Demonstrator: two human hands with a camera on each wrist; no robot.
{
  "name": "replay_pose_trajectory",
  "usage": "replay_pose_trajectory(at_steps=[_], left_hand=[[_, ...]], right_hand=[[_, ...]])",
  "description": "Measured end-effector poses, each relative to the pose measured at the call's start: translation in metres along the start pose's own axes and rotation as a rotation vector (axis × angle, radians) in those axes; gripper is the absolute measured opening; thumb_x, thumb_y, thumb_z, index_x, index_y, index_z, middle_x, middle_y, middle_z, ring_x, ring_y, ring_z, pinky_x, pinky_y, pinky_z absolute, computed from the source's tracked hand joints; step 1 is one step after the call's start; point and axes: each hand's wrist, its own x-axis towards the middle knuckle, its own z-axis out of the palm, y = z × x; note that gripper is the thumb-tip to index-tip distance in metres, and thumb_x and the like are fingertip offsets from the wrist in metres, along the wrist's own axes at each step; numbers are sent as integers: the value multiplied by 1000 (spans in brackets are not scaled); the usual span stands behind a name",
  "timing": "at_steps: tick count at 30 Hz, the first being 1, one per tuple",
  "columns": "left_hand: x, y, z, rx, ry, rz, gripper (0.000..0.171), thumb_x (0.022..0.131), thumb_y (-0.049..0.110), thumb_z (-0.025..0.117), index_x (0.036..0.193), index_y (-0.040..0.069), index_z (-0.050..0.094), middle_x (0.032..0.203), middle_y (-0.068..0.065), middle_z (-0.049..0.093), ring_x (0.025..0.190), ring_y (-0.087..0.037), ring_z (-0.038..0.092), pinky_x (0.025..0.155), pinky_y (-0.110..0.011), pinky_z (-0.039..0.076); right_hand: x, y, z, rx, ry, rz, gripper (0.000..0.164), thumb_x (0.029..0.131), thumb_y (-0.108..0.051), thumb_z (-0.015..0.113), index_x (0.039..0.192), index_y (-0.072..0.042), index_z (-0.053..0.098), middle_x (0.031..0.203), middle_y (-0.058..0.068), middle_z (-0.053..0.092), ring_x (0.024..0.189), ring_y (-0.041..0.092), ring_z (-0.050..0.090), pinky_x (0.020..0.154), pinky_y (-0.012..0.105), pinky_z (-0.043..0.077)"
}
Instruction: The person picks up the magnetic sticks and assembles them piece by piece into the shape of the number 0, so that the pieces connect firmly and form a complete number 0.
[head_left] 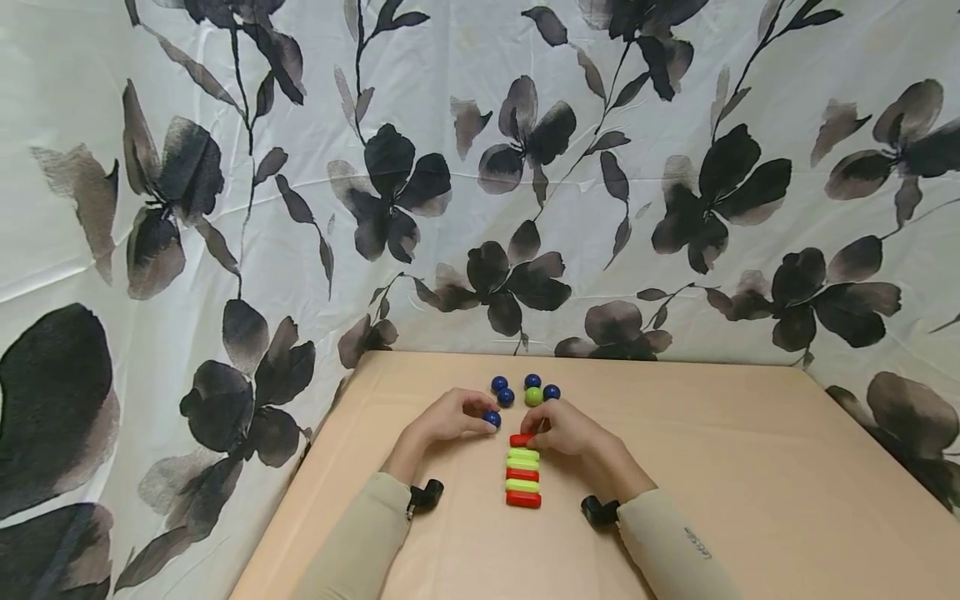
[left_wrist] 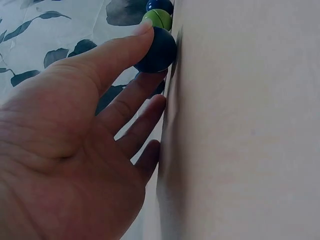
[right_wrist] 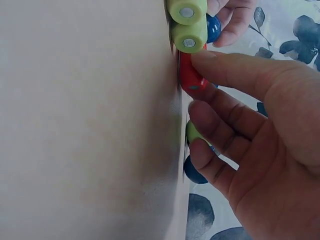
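Note:
My left hand (head_left: 448, 417) pinches a dark blue ball (left_wrist: 159, 52) between thumb and forefinger, low over the tabletop. Its other fingers are spread below the ball in the left wrist view. With thumb and forefinger, my right hand (head_left: 568, 429) grips a short red rod (right_wrist: 190, 72) at the far end of a column of rods. Yellow-green rods (head_left: 522, 456) come right after it toward me, then a red rod (head_left: 522, 475), another yellow-green rod (head_left: 522, 486) and a red rod (head_left: 523, 500) nearest me. Round silvery discs show in the yellow-green rods' ends.
Beyond my hands sit several blue balls (head_left: 506, 397) and one green ball (head_left: 533, 397), in two small clusters. The tan table (head_left: 750, 483) ends at the back against a white cloth (head_left: 420, 317) printed with dark flowers. Black wrist cameras (head_left: 597, 511) jut inward from both cuffs.

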Motion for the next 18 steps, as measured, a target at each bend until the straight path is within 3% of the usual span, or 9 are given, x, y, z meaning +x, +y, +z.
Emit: replay_pose_trajectory(at_steps=[7,14,18], left_hand=[[-2,-3,1,32,20,-40,33,91,22,82,122,13,76,114,2,77,104,-14,67,103,-40,53],[-1,-2,6,62,49,-26,26,92,26,81,117,20,78,108,6,77,100,-13,67,100,-40,53],[-1,-2,8,63,52,-14,26,92,27,82,116,21,78,105,6,77,97,-12,65,97,-37,53]], right_hand=[[-2,0,3,-12,74,15,19,93,-7,78,107,-18,82,100,-8,76,93,15,62,87,31,56],[-4,-3,3,-15,177,71,18,91,-10,80,105,-21,84,93,-11,74,85,19,55,69,28,48],[-4,-5,4,-26,198,80,18,90,-10,80,104,-22,84,91,-11,73,83,19,54,67,27,46]])
